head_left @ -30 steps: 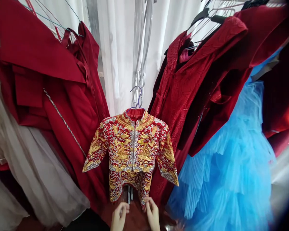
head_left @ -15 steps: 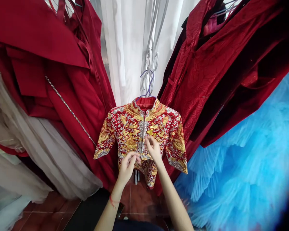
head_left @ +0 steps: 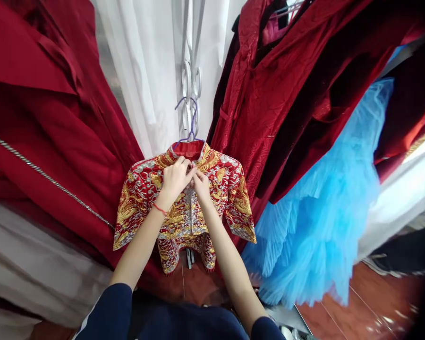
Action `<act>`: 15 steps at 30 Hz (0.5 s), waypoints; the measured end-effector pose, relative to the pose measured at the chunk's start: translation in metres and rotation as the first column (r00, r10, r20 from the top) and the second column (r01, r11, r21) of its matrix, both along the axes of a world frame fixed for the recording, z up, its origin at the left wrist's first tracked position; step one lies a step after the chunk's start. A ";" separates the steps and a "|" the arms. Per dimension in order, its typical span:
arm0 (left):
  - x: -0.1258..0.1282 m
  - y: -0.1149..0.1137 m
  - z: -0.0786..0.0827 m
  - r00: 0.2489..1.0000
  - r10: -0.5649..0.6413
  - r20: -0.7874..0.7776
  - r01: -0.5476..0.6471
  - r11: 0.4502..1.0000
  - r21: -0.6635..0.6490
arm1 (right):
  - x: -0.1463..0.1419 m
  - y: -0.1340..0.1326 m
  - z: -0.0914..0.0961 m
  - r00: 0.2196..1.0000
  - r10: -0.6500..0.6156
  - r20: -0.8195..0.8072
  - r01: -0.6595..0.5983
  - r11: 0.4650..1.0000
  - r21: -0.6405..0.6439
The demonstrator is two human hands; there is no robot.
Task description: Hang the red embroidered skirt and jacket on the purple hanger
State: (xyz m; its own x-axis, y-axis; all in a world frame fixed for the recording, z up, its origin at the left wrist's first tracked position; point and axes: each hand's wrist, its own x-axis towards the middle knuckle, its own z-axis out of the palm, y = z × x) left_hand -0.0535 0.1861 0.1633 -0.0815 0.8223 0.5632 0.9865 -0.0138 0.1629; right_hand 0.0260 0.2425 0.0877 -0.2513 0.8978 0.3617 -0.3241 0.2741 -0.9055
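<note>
A small red jacket with gold and silver embroidery hangs on a purple wire hanger from a white metal stand. My left hand and my right hand meet at the jacket's front just below the collar. Both pinch the cloth at the front closure, fingers pressed together. A red string circles my left wrist. What the fingertips hold besides the fabric is too small to make out.
Dark red gowns hang close on the left, one with a silver beaded strap. Red brocade and velvet garments hang on the right above a bright blue tulle skirt. White curtains lie behind. The floor is reddish tile.
Both hands rose from the jacket's hem, past its middle, to the collar closure. The view swung closer and to the right, showing my dark blue sleeves.
</note>
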 end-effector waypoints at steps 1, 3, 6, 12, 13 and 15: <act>-0.001 0.001 0.001 1.000 -0.001 -0.022 0.001 1.000 -0.027 | -0.003 -0.002 -0.003 0.999 -0.002 -0.045 0.001 1.000 -0.024; -0.003 0.003 0.003 0.998 -0.018 -0.056 0.014 0.997 -0.071 | -0.008 -0.008 -0.007 0.995 -0.030 -0.097 0.025 0.999 -0.047; -0.006 0.008 0.003 0.997 -0.032 -0.075 0.026 0.997 -0.077 | -0.014 -0.015 -0.011 0.990 -0.069 -0.121 0.062 0.996 -0.058; -0.011 0.016 -0.017 0.998 -0.058 -0.024 0.059 0.998 0.027 | -0.027 -0.028 -0.029 0.970 -0.197 -0.140 0.180 0.976 -0.122; -0.012 0.016 -0.021 0.997 -0.078 0.001 0.077 0.995 0.057 | -0.028 -0.030 -0.034 0.965 -0.222 -0.140 0.205 0.970 -0.126; -0.014 0.014 -0.026 0.990 -0.128 0.058 0.121 0.987 0.105 | -0.029 -0.036 -0.048 0.956 -0.276 -0.100 0.263 0.956 -0.130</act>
